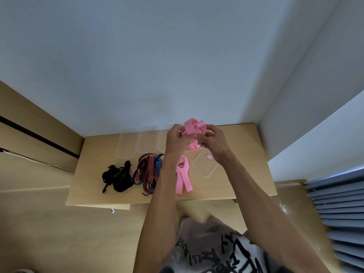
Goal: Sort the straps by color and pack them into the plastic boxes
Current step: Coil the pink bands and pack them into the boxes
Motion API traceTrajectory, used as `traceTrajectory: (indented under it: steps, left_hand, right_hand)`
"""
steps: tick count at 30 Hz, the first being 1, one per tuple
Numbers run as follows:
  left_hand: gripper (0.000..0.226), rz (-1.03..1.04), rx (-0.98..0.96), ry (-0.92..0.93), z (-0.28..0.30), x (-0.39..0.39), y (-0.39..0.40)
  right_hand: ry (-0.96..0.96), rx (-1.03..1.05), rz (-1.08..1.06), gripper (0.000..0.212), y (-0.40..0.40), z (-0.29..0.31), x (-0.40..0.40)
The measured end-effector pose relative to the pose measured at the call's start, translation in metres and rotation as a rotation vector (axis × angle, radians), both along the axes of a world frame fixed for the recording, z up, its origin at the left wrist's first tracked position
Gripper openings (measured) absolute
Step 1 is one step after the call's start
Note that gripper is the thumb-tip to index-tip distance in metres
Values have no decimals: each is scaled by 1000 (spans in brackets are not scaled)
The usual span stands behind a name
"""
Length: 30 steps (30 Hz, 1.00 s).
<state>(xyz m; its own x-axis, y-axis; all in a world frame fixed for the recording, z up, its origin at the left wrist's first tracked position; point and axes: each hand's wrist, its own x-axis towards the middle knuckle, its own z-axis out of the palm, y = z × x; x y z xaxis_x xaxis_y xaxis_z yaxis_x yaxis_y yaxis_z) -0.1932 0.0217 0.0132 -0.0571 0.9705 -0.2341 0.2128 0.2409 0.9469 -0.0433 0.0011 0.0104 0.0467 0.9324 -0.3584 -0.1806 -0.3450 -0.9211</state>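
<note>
Nearest me on the table (244, 186): three sorted heaps w/ loose ends hanging toward the front edge. Black straps (116, 177) at left, striped red/blue straps (148, 172) in the middle, flat pink straps (182, 175) at right. Just right of the pink heap lies a clear plastic box (206, 166) w/ a small label.

Above that, both my hands are raised. My left hand (176, 141) and right hand (213, 141) both pinch a pink strap (194, 128), fingers curled round it, coiling it into loops.

I judge it light, soft and springy, so loops prob want to unwind. Best hold: pinch where the loops cross, keep it squeezed until it's boxed.

Farthest, by the wall: more clear boxes (137, 141) in a row.
</note>
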Motion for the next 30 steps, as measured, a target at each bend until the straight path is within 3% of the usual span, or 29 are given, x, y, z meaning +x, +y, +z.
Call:
traceTrajectory:
  steps: [6,12,16,20,25,28,30]
  left_hand:
    - [32,-35,94,143,4,4,2]
    - [28,-78,108,74,6,14,-3]
    - [27,-91,19,-100,8,17,-7]
    - [32,18,-18,-89,4,20,-13]
    - [33,91,-13,-14,-3,28,-19]
    - [25,52,6,72,-5,32,-24]
    - [20,39,22,152,-7,36,-28]
  right_hand:
    - [154,-27,25,36,-4,1,10]
    - [-161,12,-140,17,-1,2,8]
    - [-276,38,-184,21,-4,2,10]
    - [-226,15,-36,16,-3,6,20]
    - [-6,-110,90,36,-6,6,27]
    - [11,-170,58,42,-7,1,26]
    - [14,-169,-10,36,-6,-4,26]
